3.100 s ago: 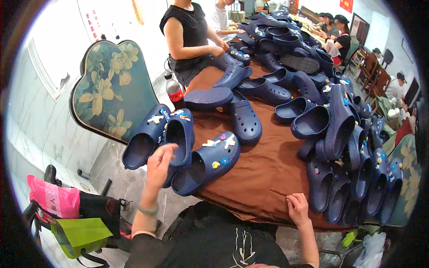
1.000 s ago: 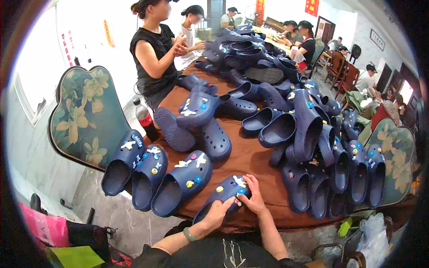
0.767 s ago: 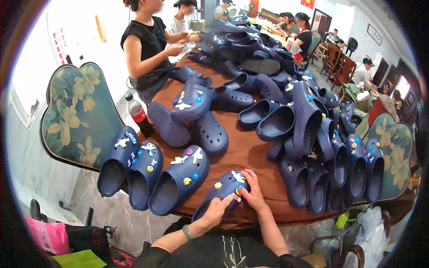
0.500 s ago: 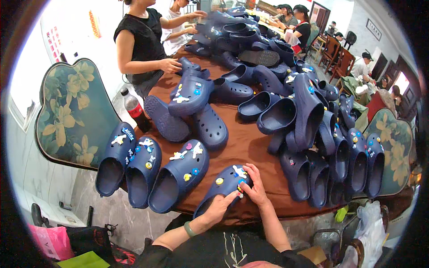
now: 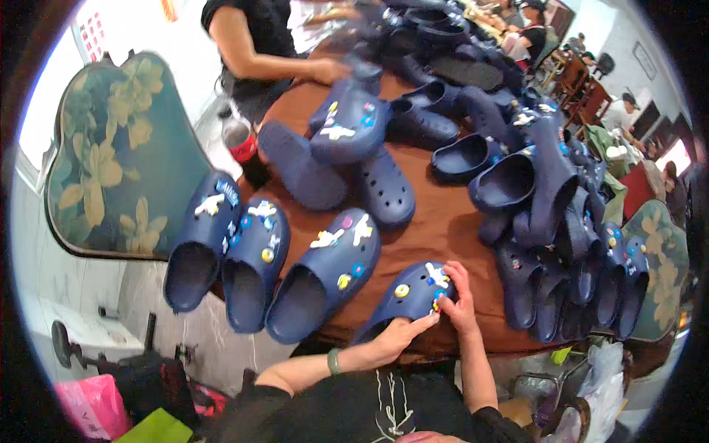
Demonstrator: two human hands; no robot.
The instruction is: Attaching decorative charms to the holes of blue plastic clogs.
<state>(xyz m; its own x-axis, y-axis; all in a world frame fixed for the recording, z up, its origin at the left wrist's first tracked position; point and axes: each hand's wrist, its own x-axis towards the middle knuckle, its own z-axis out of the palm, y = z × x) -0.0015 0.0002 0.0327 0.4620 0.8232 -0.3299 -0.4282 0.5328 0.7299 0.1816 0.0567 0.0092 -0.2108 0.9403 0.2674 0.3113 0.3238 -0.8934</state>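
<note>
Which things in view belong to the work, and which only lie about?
Work, probably:
navy rubbery clog with coloured charms, in left hand and right hand
three similar clogs, left of it

Lying about:
clear bottle with red label
pink plastic bag

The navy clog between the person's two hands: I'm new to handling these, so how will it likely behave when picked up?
The navy clog is probably light for its size, as it looks hollow. It should hold its form rather than flop, as its domed shape shows no sag. Its charms stand out from the surface, so they might snag.
</note>
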